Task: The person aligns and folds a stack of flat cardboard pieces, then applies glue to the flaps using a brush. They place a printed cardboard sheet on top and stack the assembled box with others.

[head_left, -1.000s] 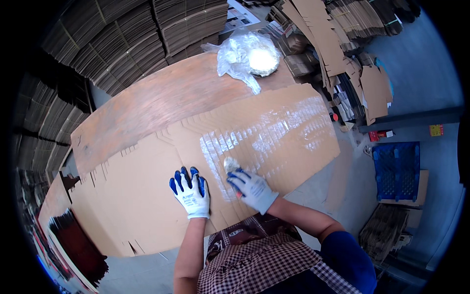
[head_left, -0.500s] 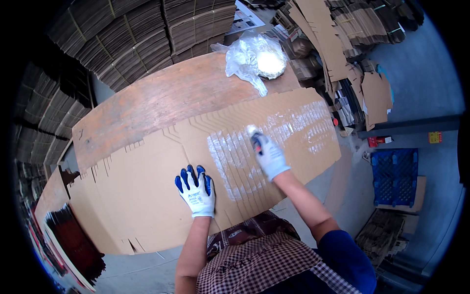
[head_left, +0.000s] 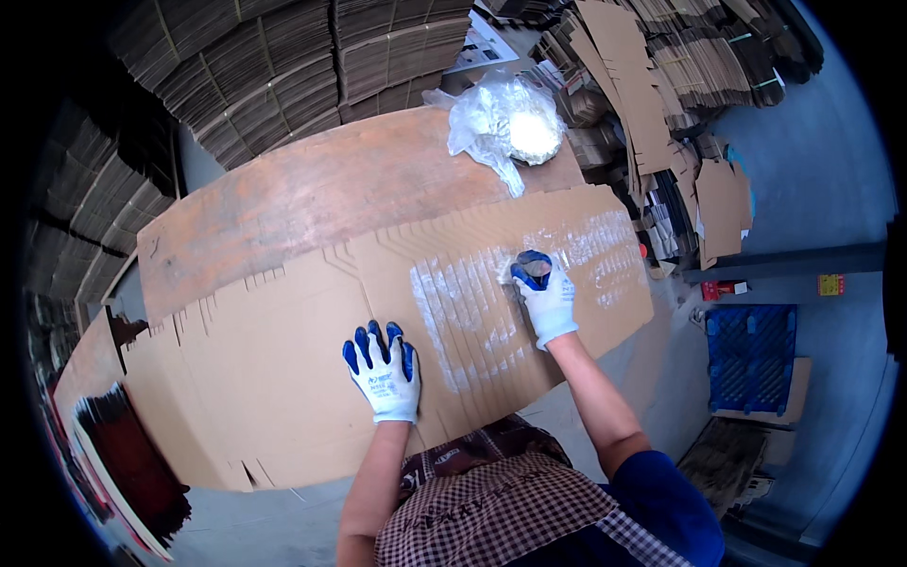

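Observation:
A layered spread of flat brown cardboard sheets [head_left: 274, 378], with slotted edges fanned in steps, lies across the table in front of me. White wet-looking streaks [head_left: 452, 307] cover the stepped edges on its right half. My left hand [head_left: 383, 376], in a white glove with blue fingers, rests flat on the cardboard left of the streaks, fingers spread. Over the streaked area, my right hand [head_left: 548, 300], gloved alike, is closed around a small pale-tipped tool [head_left: 507, 272]. Most of that tool is hidden by the fingers, and its exact kind cannot be made out.
On the wooden tabletop [head_left: 274, 203] beyond the cardboard sits a clear plastic bag [head_left: 487, 118] with a shiny white mass. Tall bundled cardboard stacks [head_left: 274, 80] rise behind the table. Cardboard sheets [head_left: 628, 85] lean at the far right; a blue pallet [head_left: 751, 359] is at the right.
My right hand has moved to the right across the streaked cardboard and turned, so its blue fingers now curl over the tool. The left hand stays in place on the cardboard.

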The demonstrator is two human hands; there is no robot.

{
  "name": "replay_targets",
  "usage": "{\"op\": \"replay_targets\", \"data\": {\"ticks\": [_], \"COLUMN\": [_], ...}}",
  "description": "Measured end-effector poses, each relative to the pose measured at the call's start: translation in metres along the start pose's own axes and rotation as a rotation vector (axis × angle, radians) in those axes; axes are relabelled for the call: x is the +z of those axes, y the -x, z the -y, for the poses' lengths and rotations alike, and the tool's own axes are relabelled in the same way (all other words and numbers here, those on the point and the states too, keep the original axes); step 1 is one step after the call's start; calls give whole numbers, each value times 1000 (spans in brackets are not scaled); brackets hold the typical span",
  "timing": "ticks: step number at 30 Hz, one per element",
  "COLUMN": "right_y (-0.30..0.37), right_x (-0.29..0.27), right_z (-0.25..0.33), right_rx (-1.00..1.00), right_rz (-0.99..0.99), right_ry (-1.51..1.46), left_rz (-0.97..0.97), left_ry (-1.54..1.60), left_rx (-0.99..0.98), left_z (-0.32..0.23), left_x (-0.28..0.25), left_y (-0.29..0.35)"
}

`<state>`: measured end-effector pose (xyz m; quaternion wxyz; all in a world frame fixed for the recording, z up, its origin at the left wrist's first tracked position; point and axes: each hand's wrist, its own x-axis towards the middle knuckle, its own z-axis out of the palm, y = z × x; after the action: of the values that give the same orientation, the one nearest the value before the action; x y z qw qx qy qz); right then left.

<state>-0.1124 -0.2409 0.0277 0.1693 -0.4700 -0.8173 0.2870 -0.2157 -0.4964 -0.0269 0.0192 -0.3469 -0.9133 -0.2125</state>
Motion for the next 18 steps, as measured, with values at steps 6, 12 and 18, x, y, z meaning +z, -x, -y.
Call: {"op": "replay_targets", "data": {"ticks": [6, 12, 18], "right_y": [3, -32, -11], "right_x": [58, 50, 68], "right_z": [29, 10, 29], "right_rx": [-17, 27, -185], "right_rz": [-150, -227, -99], "right_ry": [-416, -290, -39], "left_rz": [15, 6, 11], "left_ry": [-4, 0, 14], "left_rx": [15, -1, 0], "left_z": [-2, 1, -1], "left_x": [0, 1, 2], "left_y": [-2, 1, 0]}}
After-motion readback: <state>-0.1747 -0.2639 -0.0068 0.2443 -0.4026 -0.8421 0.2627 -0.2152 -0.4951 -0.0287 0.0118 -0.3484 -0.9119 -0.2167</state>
